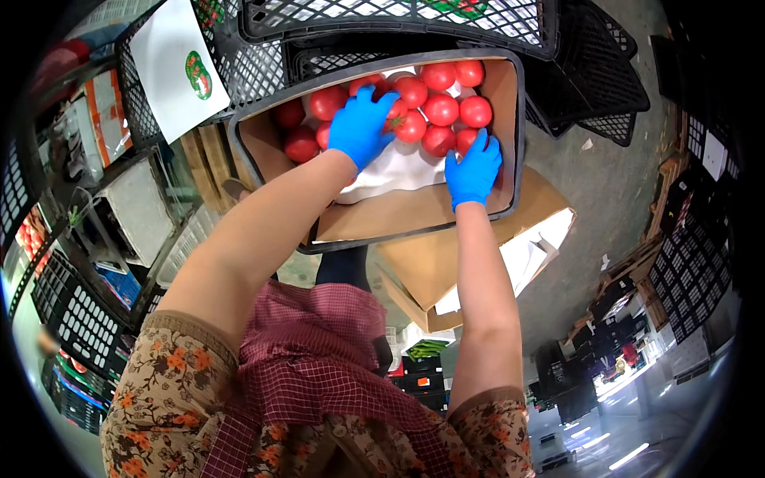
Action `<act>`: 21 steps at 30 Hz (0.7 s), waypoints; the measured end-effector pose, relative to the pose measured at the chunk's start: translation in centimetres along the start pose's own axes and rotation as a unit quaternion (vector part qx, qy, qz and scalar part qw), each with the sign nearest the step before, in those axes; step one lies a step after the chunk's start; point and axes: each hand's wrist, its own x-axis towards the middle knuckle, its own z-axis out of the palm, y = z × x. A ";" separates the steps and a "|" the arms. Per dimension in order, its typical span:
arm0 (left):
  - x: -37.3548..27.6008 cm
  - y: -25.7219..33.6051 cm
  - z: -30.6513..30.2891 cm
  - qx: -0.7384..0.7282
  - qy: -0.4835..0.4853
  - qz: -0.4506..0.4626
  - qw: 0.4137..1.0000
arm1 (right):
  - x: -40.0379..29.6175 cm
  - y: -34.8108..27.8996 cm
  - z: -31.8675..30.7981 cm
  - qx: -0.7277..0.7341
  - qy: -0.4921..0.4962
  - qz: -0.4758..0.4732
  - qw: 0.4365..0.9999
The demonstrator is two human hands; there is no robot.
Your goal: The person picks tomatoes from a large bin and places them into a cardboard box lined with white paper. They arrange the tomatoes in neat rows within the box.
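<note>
A black plastic crate (519, 137) with a cardboard lining (388, 214) sits tilted before me. Inside it, red tomatoes (441, 109) rest on a white molded tray (397, 173), whose near part is bare. My left hand (361, 128), in a blue glove, reaches over the tomatoes left of the middle, fingers spread. A tomato (396, 109) shows beside its fingertips; its palm side is hidden. My right hand (475, 170), also gloved, is at the right end, thumb and fingertips at the near edge of another tomato (466, 141). Whether either hand grips one is not visible.
An open cardboard box (430, 263) with white sheets stands below the crate's near right side. Black mesh crates (394, 18) lie beyond it, more at the right (586, 71). A printed white sheet (173, 66) lies at the left, near a wooden pallet (206, 158).
</note>
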 end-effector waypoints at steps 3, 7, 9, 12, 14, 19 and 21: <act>0.7 -0.2 0.2 -0.044 -0.030 -0.005 0.999 | 0.1 -0.2 0.2 0.017 0.021 -0.009 1.000; -3.0 -1.2 1.6 -0.213 -0.029 -0.002 0.977 | 1.1 -1.6 -0.8 0.091 0.066 -0.111 0.987; -6.2 -1.5 1.7 -0.383 -0.113 -0.077 0.913 | 2.5 -3.1 -1.6 0.115 0.015 -0.128 0.985; -10.1 -2.7 1.9 -0.561 -0.248 -0.189 0.767 | 5.1 -5.6 -2.0 0.100 0.003 -0.159 0.982; -12.2 -3.4 2.7 -0.671 -0.282 -0.259 0.635 | 7.3 -6.7 -1.8 0.049 -0.050 -0.170 0.983; -10.3 -1.9 6.0 -0.710 -0.151 -0.406 0.555 | 8.5 -7.4 -1.4 0.060 -0.104 -0.143 0.982; -8.2 -1.7 7.0 -0.658 -0.125 -0.417 0.615 | 8.8 -6.2 -0.5 0.158 -0.071 -0.130 0.976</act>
